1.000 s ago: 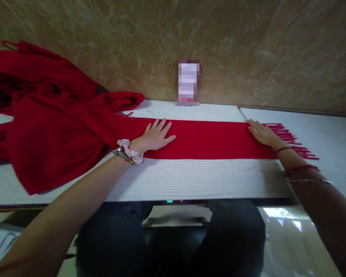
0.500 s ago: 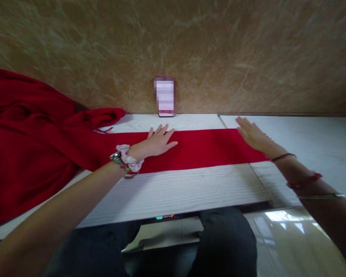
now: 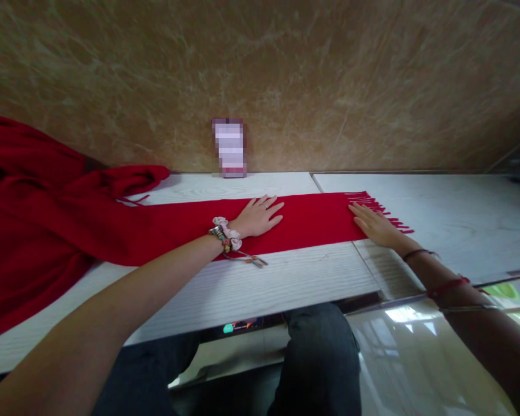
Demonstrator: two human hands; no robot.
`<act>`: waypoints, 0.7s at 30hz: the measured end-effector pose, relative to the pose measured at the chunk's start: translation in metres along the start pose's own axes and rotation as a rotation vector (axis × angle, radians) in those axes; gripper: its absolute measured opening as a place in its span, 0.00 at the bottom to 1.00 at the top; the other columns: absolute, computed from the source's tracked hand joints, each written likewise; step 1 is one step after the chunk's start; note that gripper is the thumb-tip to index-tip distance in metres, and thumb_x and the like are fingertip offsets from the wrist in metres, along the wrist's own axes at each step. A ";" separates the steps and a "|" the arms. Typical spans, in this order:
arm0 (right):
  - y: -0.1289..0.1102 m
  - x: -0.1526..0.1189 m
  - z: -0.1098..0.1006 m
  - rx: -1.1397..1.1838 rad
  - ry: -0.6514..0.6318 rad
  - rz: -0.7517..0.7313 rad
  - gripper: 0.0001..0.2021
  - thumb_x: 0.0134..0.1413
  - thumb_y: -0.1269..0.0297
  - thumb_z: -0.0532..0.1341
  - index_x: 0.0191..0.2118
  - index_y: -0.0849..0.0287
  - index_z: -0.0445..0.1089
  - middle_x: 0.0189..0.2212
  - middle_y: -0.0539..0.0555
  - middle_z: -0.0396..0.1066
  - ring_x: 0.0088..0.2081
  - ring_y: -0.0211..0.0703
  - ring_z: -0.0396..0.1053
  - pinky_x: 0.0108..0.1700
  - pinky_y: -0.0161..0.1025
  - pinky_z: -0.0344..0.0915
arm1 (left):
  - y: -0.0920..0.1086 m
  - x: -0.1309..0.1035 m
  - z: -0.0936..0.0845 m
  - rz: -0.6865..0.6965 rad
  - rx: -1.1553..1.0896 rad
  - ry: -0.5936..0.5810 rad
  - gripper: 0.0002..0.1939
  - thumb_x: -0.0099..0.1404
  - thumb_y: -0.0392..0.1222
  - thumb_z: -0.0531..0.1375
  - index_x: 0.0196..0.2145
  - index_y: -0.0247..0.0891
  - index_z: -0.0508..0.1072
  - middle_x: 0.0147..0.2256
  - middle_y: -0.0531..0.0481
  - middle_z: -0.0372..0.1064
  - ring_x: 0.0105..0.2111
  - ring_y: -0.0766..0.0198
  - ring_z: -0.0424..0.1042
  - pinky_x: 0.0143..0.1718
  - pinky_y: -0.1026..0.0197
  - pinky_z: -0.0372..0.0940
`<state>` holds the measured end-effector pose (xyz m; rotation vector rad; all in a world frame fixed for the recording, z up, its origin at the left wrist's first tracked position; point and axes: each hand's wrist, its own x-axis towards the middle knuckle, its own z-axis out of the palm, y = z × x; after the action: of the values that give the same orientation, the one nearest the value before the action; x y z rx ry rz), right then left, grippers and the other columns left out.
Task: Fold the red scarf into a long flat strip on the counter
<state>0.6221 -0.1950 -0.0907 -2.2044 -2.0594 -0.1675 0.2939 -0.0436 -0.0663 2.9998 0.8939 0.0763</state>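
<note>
A long red scarf point(image 3: 312, 222) lies flat across the white wooden table, its fringe point(image 3: 390, 216) showing at the right end. On the middle of the strip rests my left hand point(image 3: 257, 217), palm down with the fingers spread; a ring and a wrist scrunchie are on it. My right hand point(image 3: 375, 225) lies flat on the scarf close to the fringe, fingers stretched out. Neither hand grips the cloth. Toward the left, the red fabric point(image 3: 34, 225) runs into a large bunched, folded heap.
A phone point(image 3: 229, 149) with a blurred screen leans against the brown marbled wall point(image 3: 329, 86) behind the table. The white table point(image 3: 437, 202) has seams between its boards. Below its front edge are my legs point(image 3: 325, 358) and a shiny tiled floor point(image 3: 398, 352).
My left hand has slid right along the scarf. My right hand has come down nearer to me, and the fringe now shows fully. The view has shifted a little to the right.
</note>
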 end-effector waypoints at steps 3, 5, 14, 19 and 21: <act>0.015 -0.008 -0.007 -0.042 0.046 0.130 0.24 0.60 0.59 0.44 0.59 0.58 0.61 0.59 0.63 0.59 0.59 0.60 0.57 0.54 0.71 0.54 | 0.001 0.003 -0.004 -0.006 -0.022 -0.057 0.28 0.70 0.52 0.40 0.64 0.41 0.50 0.65 0.43 0.40 0.65 0.53 0.41 0.62 0.49 0.41; 0.005 -0.009 -0.018 -0.074 0.140 0.150 0.21 0.59 0.61 0.47 0.55 0.57 0.65 0.57 0.63 0.63 0.57 0.61 0.60 0.52 0.73 0.54 | 0.001 0.008 -0.009 -0.013 -0.038 -0.118 0.28 0.70 0.53 0.41 0.64 0.42 0.49 0.65 0.43 0.40 0.65 0.50 0.40 0.61 0.43 0.40; -0.117 -0.018 -0.053 -0.098 0.088 -0.436 0.12 0.56 0.68 0.56 0.44 0.62 0.73 0.42 0.61 0.74 0.42 0.48 0.71 0.43 0.44 0.68 | 0.006 0.067 -0.044 0.039 -0.062 -0.176 0.23 0.66 0.48 0.50 0.57 0.40 0.63 0.57 0.44 0.61 0.56 0.57 0.60 0.56 0.56 0.53; -0.132 -0.017 -0.054 -0.221 0.053 -0.554 0.10 0.55 0.75 0.55 0.39 0.61 0.73 0.35 0.59 0.74 0.34 0.44 0.70 0.35 0.38 0.64 | 0.019 0.091 -0.050 0.017 -0.103 -0.202 0.26 0.62 0.43 0.55 0.57 0.33 0.63 0.54 0.43 0.65 0.52 0.58 0.65 0.53 0.64 0.57; -0.132 -0.014 -0.054 -0.227 0.041 -0.597 0.11 0.55 0.77 0.54 0.39 0.62 0.73 0.33 0.58 0.74 0.32 0.42 0.69 0.34 0.37 0.62 | 0.023 0.095 -0.051 -0.026 -0.140 -0.207 0.27 0.60 0.43 0.57 0.57 0.35 0.63 0.54 0.44 0.65 0.52 0.58 0.65 0.52 0.64 0.58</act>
<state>0.4900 -0.2086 -0.0383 -1.5895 -2.7237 -0.5134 0.3833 -0.0113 -0.0111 2.8021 0.8670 -0.1614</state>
